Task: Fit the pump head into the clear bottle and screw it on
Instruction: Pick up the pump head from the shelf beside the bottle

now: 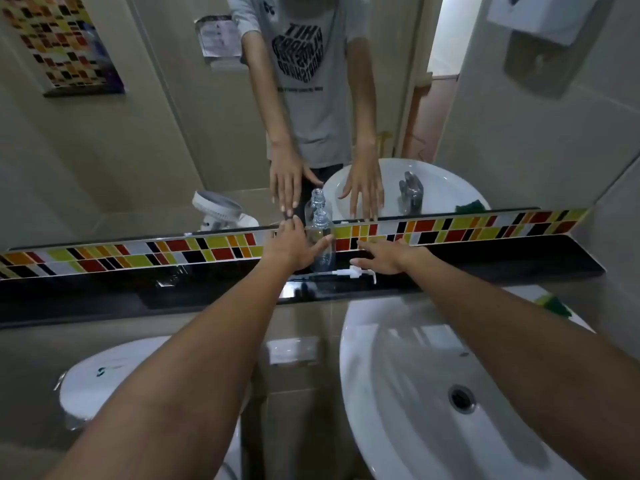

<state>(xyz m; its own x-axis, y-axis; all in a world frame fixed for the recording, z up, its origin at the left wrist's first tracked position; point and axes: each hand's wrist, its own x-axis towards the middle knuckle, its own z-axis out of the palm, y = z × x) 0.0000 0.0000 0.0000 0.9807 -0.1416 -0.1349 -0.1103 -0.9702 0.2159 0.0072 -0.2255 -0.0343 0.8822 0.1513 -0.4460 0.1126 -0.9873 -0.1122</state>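
The clear bottle point(321, 237) stands upright and uncapped on the black ledge point(485, 265) below the mirror. My left hand point(294, 245) reaches in from the left, fingers spread, thumb close beside the bottle's side; I cannot tell whether it touches. The white pump head point(355, 273) lies flat on the ledge in front of the bottle, its tube pointing left and nozzle to the right. My right hand point(384, 258) hovers just right of it, fingers apart, holding nothing.
A white sink point(415, 375) with a drain sits below right, and a white toilet lid point(104, 375) below left. Coloured tiles point(138, 258) run behind the ledge. The mirror point(173, 133) reflects a person's arms, a tap and a small fan. A green sponge point(554, 303) rests on the sink rim.
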